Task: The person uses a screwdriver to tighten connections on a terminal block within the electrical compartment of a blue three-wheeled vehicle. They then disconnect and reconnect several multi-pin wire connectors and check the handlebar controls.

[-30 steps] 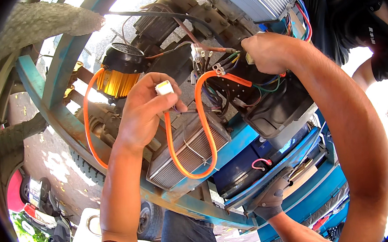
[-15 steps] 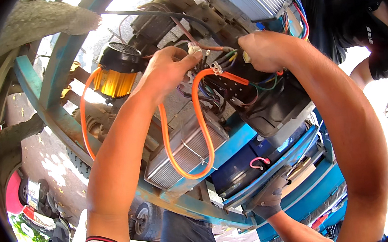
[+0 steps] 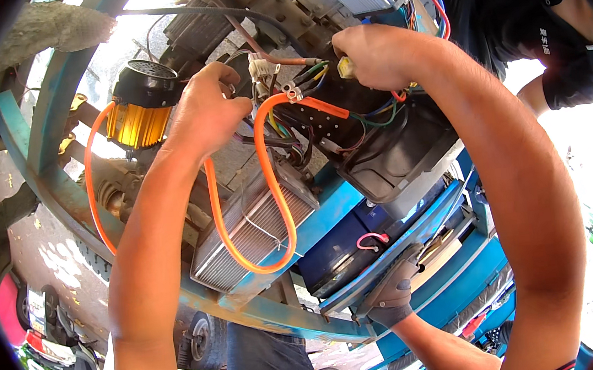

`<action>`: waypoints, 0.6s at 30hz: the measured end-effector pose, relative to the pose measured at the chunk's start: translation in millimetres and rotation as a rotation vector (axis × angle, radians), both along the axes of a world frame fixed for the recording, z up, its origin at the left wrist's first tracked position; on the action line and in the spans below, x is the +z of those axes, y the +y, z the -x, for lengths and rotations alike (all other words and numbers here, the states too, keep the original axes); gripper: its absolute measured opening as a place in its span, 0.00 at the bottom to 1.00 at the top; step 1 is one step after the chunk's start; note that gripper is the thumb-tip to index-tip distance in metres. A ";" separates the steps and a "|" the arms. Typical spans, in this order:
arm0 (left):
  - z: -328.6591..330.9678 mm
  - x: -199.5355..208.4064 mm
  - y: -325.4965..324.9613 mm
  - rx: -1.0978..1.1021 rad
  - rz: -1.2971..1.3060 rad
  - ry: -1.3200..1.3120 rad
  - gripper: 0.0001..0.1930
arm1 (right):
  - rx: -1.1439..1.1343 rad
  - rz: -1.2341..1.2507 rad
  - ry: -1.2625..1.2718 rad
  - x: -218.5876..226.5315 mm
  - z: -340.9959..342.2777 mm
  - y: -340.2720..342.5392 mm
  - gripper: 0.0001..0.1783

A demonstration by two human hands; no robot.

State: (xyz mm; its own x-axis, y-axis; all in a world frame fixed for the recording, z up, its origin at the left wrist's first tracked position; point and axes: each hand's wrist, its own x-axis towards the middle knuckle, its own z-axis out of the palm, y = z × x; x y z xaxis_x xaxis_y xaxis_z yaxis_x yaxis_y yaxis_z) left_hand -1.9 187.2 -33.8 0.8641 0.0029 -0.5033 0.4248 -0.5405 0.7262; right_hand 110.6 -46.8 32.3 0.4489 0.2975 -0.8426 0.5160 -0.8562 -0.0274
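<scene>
My left hand (image 3: 214, 107) is beside the wiring, its thumb and fingers bent and apart. Just past its fingertips hangs a white plug connector (image 3: 259, 66) on wires, separate from the hand. Across from it, my right hand (image 3: 384, 55) pinches a pale yellow connector (image 3: 346, 67). Between the hands, a thick orange cable (image 3: 262, 152) loops down and back up, with a metal lug (image 3: 292, 92) near its upper bend. Behind it, a bundle of thin coloured wires (image 3: 318, 76) runs among the frame parts.
A black and gold cylindrical unit (image 3: 143, 110) stands at left. A finned metal box (image 3: 245, 240), blue battery (image 3: 345, 248) and open black tray (image 3: 393, 154) sit in the blue frame (image 3: 288, 321). A shod foot (image 3: 392, 286) rests below; a person in black (image 3: 538, 26) is at right.
My left hand has let go of the white connector and drawn away to its left. My right hand still grips the yellow connector. The whole view has shifted, moving things leftward.
</scene>
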 end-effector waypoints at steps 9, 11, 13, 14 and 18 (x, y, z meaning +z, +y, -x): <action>6.9 23.9 -7.1 0.004 -0.154 -0.360 0.20 | 0.164 -0.178 -0.152 78.9 30.8 -13.9 0.16; 8.4 30.9 -7.9 0.010 -0.133 -0.474 0.16 | 0.022 -0.331 -0.210 109.6 46.1 -34.1 0.15; 5.4 43.9 -16.4 0.024 -0.038 -0.517 0.15 | -0.097 -0.479 -0.262 120.8 59.1 -57.0 0.14; 2.5 47.1 -21.1 0.020 0.052 -0.511 0.14 | -0.174 -0.558 -0.279 117.5 66.1 -66.5 0.12; -5.4 58.4 -31.9 -0.112 0.222 -0.484 0.15 | -0.330 -0.648 -0.302 112.1 75.0 -69.1 0.13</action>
